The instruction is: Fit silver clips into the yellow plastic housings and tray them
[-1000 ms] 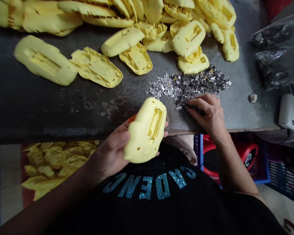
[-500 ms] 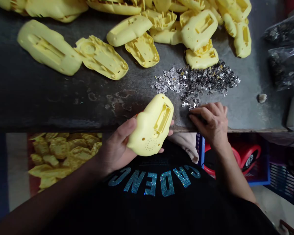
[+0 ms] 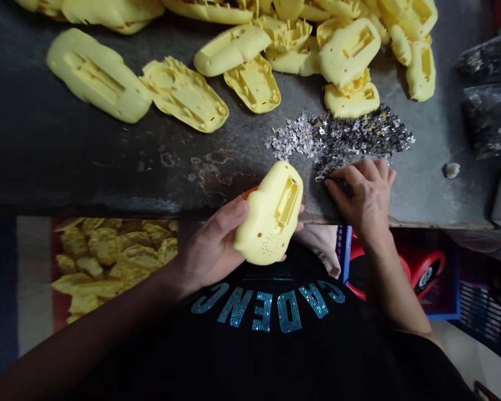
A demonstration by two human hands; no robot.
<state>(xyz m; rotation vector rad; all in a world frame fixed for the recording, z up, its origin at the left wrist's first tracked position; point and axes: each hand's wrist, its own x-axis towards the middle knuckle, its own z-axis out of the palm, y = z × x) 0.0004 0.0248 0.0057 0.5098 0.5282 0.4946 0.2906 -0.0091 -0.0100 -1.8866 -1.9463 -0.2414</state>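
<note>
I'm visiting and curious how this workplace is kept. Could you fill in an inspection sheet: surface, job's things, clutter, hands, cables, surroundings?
Surface: dark table, with worn, scuffed patches toward its near edge.
Job's things: yellow shell in hand; heap of small metal pieces on the table.
Clutter: more yellow shells, some piled; clear bags of dark pieces; pale lump.
Hands: left hand holds the shell; right hand is at the heap's near edge, its grip unclear.
Cables: none clearly made out.
Surroundings: yellow parts heaped below the table at left; blue crate with red items at right.
</note>
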